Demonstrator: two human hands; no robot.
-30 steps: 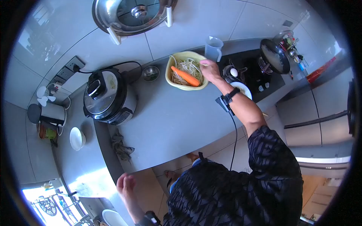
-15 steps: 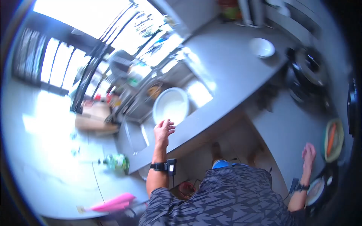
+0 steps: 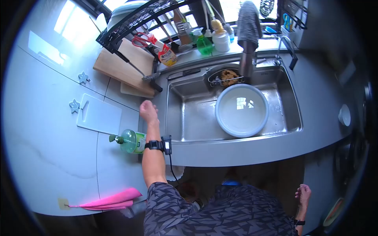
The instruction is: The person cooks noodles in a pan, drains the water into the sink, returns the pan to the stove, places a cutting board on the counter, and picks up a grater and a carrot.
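My left hand (image 3: 149, 111) is over the counter at the left rim of the steel sink (image 3: 193, 118), fingers curled in and no object visible in them. A wooden cutting board (image 3: 126, 65) leans against the wall just beyond it. Below the hand, beside my forearm, is a green pump bottle (image 3: 132, 141). In the sink sits a round white basin (image 3: 242, 114) that appears to hold liquid. My right hand (image 3: 303, 193) hangs low at the right by the counter, empty, its fingers loosely bent and slightly apart.
Behind the sink are a faucet (image 3: 277, 61), a green spray bottle (image 3: 203, 45) and a red-and-yellow bottle (image 3: 167, 55). A black rack (image 3: 149, 13) overhangs the back left. A pink cloth (image 3: 110, 200) hangs on the left wall. A white bowl (image 3: 344, 115) stands at the right.
The view has swung left to face the sink squarely. My left hand has gone from near the basin to the sink's left rim, its fingers now curled. My right hand appears lower.
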